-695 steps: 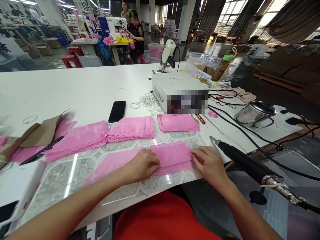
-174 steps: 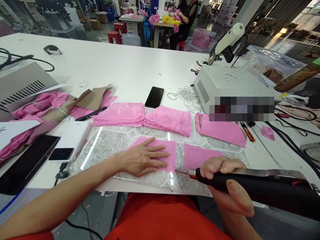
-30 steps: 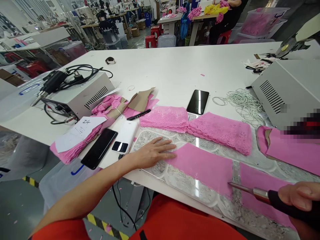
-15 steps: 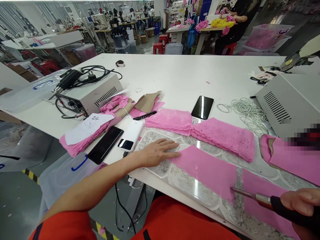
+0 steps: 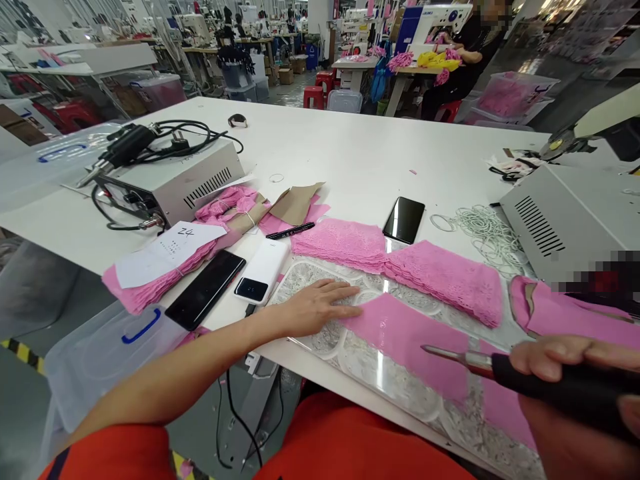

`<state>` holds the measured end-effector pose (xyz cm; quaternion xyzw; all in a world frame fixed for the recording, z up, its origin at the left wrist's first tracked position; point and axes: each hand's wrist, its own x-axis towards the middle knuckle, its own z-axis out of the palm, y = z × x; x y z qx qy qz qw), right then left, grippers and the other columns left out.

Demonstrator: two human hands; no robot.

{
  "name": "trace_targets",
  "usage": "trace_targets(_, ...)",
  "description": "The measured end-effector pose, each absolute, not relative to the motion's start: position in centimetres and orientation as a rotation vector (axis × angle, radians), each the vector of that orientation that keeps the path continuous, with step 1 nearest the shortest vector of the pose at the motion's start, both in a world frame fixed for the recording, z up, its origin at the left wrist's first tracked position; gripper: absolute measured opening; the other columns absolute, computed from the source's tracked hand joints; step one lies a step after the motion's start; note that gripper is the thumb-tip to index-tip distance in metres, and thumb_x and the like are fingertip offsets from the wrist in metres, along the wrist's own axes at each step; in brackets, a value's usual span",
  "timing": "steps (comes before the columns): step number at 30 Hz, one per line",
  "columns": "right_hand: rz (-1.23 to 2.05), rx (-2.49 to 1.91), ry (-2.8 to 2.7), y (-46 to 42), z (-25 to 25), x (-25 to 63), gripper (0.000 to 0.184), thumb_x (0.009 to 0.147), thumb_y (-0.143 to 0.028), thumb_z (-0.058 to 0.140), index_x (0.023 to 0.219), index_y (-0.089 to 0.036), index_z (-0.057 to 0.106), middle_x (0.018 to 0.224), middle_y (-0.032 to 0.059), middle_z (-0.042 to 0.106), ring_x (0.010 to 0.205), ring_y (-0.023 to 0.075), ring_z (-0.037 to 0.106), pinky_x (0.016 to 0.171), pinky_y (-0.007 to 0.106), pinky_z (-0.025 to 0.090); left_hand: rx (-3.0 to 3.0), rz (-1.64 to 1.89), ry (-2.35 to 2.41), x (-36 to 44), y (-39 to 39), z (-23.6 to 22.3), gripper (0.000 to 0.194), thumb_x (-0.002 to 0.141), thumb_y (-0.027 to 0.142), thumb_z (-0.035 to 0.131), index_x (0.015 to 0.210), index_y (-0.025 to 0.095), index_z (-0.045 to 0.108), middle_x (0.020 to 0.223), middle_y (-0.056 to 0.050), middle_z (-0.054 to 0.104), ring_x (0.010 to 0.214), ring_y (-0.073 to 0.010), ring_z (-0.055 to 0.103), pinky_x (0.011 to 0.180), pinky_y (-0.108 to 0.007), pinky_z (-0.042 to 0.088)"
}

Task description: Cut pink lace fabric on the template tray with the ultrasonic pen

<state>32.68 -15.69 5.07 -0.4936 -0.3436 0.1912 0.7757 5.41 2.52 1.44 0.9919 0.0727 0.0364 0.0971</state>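
Note:
My left hand (image 5: pixel 315 307) lies flat with fingers spread on the glass work plate (image 5: pixel 350 360), its fingertips touching the left end of a pink lace strip (image 5: pixel 410 337). My right hand (image 5: pixel 575 373) is closed round the black handle of a hot cutting tool (image 5: pixel 545 383), whose metal tip (image 5: pixel 440 353) hovers over the strip near its right part. A second pink piece (image 5: pixel 503 407) lies just right of the strip, partly behind the tool.
Two stacks of pink lace (image 5: pixel 395 257) lie behind the plate. A black phone (image 5: pixel 404 219), white power bank (image 5: pixel 260 267), another phone (image 5: pixel 205 288), pen (image 5: pixel 290 231), rubber bands (image 5: pixel 487 230) and two grey control boxes (image 5: pixel 170 180) (image 5: pixel 565 220) sit around. People sew at far tables.
The cutting tool's tip has moved left and up over the pink strip. My left hand stays flat at the strip's left end. The view has shifted slightly.

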Motion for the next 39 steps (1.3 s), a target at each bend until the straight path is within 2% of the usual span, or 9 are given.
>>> trace_targets(3, 0.517, -0.929, -0.783, -12.7, 6.7, 28.7, 0.016, 0.062, -0.031, 0.069, 0.075, -0.022, 0.067, 0.065, 0.0021, 0.05, 0.048, 0.0137, 0.045, 0.042, 0.035, 0.039, 2.918, 0.113, 0.232, 5.5, 2.5, 1.4, 0.066, 0.076, -0.005, 0.048, 0.134, 0.026, 0.055, 0.152, -0.011, 0.04, 0.138, -0.0288, 0.04, 0.107, -0.044, 0.038)
trace_targets(6, 0.637, -0.855, -0.855, -10.7, 6.9, 25.8, 0.016, 0.069, -0.029, 0.068, 0.084, -0.023, 0.066, 0.073, 0.0011, 0.055, 0.055, 0.0133, 0.051, 0.05, 0.034, 0.047, 2.896, 0.132, 0.249, 5.6, 2.5, 1.3, 0.066, 0.076, -0.004, 0.049, 0.134, 0.026, 0.056, 0.151, -0.013, 0.04, 0.138, -0.0305, 0.041, 0.107, -0.045, 0.039)
trace_targets(10, 0.668, -0.804, -0.964, -9.8, 6.2, 23.7, 0.014, 0.077, -0.023, 0.064, 0.091, -0.022, 0.064, 0.08, 0.0009, 0.058, 0.062, 0.0131, 0.056, 0.058, 0.032, 0.05, 2.869, 0.224, 0.256, 5.6, 2.5, 0.9, 0.063, 0.076, -0.005, 0.049, 0.131, 0.026, 0.058, 0.151, -0.011, 0.041, 0.138, -0.0287, 0.04, 0.107, -0.044, 0.04)
trace_targets(16, 0.68, -0.791, -1.039, -9.3, 5.3, 22.9, 0.014, 0.08, -0.023, 0.061, 0.094, -0.022, 0.063, 0.081, 0.0007, 0.057, 0.064, 0.0128, 0.056, 0.061, 0.031, 0.051, 2.808, 0.419, 0.265, 5.4, 2.5, 0.3, 0.058, 0.074, -0.007, 0.05, 0.119, 0.024, 0.067, 0.148, -0.007, 0.046, 0.137, -0.0259, 0.042, 0.108, -0.041, 0.042)
trace_targets(28, 0.671, -0.788, -1.038, -9.0, 4.8, 22.5, 0.015, 0.08, -0.023, 0.062, 0.095, -0.02, 0.062, 0.083, 0.0016, 0.057, 0.065, 0.0132, 0.055, 0.062, 0.032, 0.049, 2.857, 0.304, 0.256, 5.5, 2.3, 0.7, 0.061, 0.076, -0.005, 0.053, 0.124, 0.03, 0.065, 0.15, -0.002, 0.043, 0.141, -0.0265, 0.036, 0.111, -0.04, 0.039)
trace_targets(39, 0.666, -0.786, -1.069, -8.8, 4.8, 22.4, 0.014, 0.081, -0.023, 0.062, 0.095, -0.021, 0.061, 0.081, 0.0015, 0.058, 0.063, 0.0128, 0.055, 0.06, 0.031, 0.05, 2.875, 0.276, 0.27, 5.5, 2.3, 0.9, 0.06, 0.077, -0.003, 0.053, 0.126, 0.031, 0.064, 0.151, -0.001, 0.042, 0.142, -0.0259, 0.034, 0.11, -0.039, 0.039)
